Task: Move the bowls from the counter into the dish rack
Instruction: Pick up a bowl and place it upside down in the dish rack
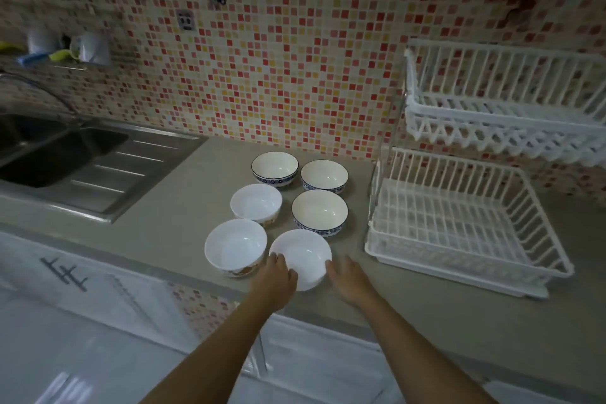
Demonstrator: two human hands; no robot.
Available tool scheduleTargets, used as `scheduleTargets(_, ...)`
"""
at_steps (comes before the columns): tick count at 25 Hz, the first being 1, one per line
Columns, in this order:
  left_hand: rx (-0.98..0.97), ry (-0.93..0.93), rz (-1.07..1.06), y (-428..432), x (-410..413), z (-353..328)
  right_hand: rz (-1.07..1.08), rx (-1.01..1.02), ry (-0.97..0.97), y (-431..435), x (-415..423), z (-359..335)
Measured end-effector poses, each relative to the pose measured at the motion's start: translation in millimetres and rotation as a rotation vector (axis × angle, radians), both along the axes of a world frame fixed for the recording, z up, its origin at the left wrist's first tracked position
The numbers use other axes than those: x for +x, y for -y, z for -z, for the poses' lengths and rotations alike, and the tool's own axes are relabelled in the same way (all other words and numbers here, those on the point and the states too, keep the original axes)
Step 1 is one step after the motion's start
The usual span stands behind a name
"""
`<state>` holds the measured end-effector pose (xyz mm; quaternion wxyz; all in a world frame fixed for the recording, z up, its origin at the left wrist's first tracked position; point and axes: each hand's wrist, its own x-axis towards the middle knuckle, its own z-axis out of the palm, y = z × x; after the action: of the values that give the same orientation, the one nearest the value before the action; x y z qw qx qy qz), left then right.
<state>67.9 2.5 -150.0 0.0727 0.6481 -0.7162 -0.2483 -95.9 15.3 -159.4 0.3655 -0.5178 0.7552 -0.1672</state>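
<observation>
Bowls: 6 on the worktop point(170, 229), clustered at centre frame in 2 rough columns.
Near bowl point(300, 257): plain white, lowest in the right column, at the worktop's front edge, between my 2 hands.
Left hand point(277, 279): my fingers point(278, 261) rest on the near bowl's left rim, curled but not closed around it.
Right hand point(349, 279): my fingers spread loose, just touching the bowl's right rim, gripping nothing.
Other bowls: 2 white ones point(235, 246) point(256, 203) to the left, 3 blue-patterned ones point(319, 211) point(324, 175) point(275, 167) behind.
Rack point(459, 223): white, 2 tiers, right of frame, just beside the bowls; both tiers hold nothing.
Sink point(59, 154): steel, left of frame.
</observation>
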Motion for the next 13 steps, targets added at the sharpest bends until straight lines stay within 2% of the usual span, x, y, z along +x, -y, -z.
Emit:
scheduleTargets(8,0.017,0.002,0.078,3.1,5.9,32.7,0.224,0.124,0.340,27.5,33.7,36.8)
scheduleTargets(13,-0.099,0.028,0.067,-0.1,12.5,26.9,0.151,0.016,0.238,17.2,24.8,35.9)
